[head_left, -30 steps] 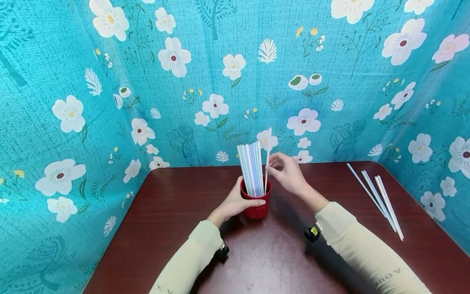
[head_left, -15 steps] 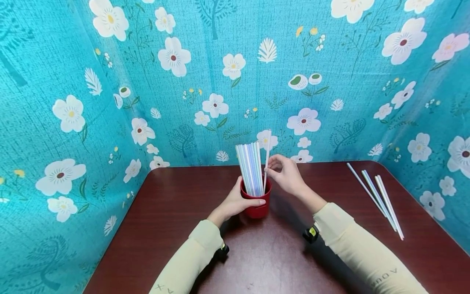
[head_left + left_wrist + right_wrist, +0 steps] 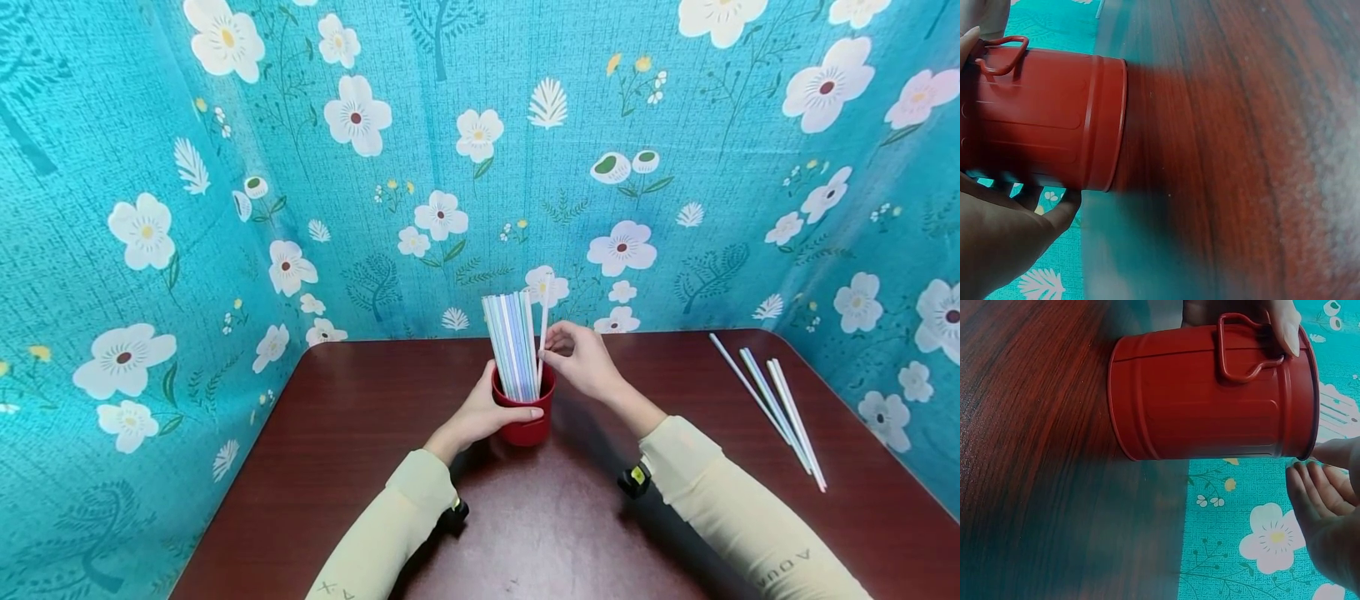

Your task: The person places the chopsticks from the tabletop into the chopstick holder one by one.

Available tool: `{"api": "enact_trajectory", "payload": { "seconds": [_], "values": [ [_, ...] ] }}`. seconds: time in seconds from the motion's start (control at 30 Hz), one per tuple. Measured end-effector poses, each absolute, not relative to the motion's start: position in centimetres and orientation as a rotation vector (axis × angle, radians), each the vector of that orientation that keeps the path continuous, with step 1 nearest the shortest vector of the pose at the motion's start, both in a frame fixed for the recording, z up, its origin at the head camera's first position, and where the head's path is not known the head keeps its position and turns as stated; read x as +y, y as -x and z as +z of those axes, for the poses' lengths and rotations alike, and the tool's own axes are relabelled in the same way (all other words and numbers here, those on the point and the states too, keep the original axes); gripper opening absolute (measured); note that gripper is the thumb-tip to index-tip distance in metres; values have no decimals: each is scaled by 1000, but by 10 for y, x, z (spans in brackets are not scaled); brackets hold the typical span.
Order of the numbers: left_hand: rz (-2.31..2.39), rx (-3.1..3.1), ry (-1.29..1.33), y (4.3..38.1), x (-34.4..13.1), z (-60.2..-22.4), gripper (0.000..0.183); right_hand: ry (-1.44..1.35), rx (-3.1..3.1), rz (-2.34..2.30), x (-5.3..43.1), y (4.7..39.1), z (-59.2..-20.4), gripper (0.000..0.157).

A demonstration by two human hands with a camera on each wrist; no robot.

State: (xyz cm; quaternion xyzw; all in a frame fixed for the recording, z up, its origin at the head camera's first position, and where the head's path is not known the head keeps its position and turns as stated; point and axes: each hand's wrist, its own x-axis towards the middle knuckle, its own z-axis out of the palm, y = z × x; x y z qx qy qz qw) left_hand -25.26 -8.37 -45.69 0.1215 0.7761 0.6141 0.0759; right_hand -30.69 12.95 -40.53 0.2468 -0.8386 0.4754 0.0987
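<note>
A red metal bucket (image 3: 525, 429) with a small wire handle (image 3: 1235, 378) stands upright on the table. Many pale striped straws (image 3: 512, 346) lean together inside it. My left hand (image 3: 480, 408) grips the bucket's left side, thumb across the front below the rim; in the left wrist view its fingers (image 3: 1063, 212) wrap around the wall. My right hand (image 3: 585, 358) pinches a single white straw (image 3: 543, 317) between thumb and fingertips at the bucket's right rim. That straw's lower end is down in the bucket and its top rises above the bunch.
Several more straws (image 3: 798, 425) lie loose on the dark red wooden table (image 3: 360, 433), toward its right edge. A turquoise flowered cloth (image 3: 420, 167) hangs close behind the table and along both sides.
The right hand has lowered the single straw farther into the bucket, and its top now sits lower and slightly left. The left hand keeps its hold on the bucket.
</note>
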Motion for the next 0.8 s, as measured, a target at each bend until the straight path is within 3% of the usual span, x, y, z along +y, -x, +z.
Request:
{"api": "enact_trajectory", "payload": {
  "seconds": [0.8],
  "values": [
    [1857, 2326, -381, 252, -84, -459, 90, -700, -2623, 1292, 127, 301, -413, 13]
  ]
}}
